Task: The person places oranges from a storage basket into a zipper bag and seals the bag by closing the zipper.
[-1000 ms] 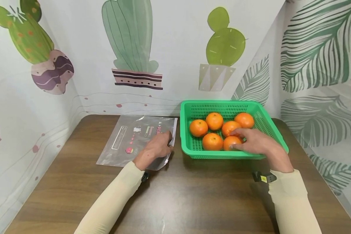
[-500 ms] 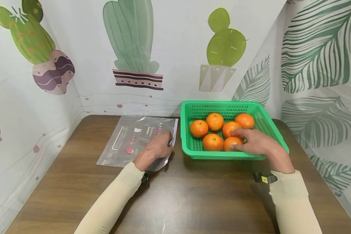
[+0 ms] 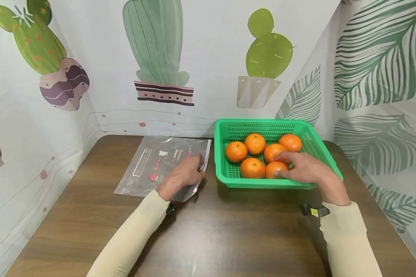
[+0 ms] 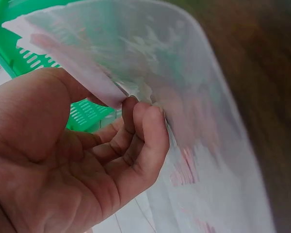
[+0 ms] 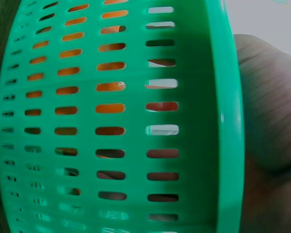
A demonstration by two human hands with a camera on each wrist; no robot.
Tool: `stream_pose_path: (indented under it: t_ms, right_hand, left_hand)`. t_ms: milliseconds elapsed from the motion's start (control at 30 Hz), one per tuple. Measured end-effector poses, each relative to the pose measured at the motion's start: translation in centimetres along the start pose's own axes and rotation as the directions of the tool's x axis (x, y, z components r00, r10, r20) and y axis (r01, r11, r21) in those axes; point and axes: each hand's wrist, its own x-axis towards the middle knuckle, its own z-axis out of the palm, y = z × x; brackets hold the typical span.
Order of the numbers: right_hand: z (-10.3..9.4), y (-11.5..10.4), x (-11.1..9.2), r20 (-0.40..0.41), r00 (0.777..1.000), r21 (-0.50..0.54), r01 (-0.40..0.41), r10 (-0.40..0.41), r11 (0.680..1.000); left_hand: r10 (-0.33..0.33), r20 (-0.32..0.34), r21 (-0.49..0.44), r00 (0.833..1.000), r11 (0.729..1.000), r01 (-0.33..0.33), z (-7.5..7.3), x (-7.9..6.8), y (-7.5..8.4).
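Note:
My left hand (image 3: 183, 173) pinches the zip edge of a clear printed zip bag (image 3: 135, 182), which lies flat at the table's back left. In the left wrist view, the thumb lies behind the bag's pale zip strip (image 4: 89, 77) and curled fingertips meet the plastic. My right hand (image 3: 306, 168) reaches over the front rim of a green plastic basket (image 3: 263, 185). Its thumb and fingers grip the front right orange (image 3: 272, 168), partly hiding it. Several other oranges (image 3: 252, 168) sit around it. The basket's wall (image 5: 194, 116) covers the fingers in the right wrist view.
The brown wooden table (image 3: 235, 231) ends against a wall hanging (image 3: 215, 57) printed with cacti and leaves. The basket stands at the back right, close beside the bag's zip edge. Wrist straps (image 3: 314, 210) show below both hands.

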Motion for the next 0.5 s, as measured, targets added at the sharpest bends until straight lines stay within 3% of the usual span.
stream_pose_path:
  t_ms: [500]
  right_hand:
    - [-0.01,-0.08,-0.13,-0.008,1.000,-0.008,0.007,-0.007,1.000]
  left_hand:
    - [0.033,-0.004,-0.047,0.999,0.998,-0.033,-0.53,-0.39,-0.17]
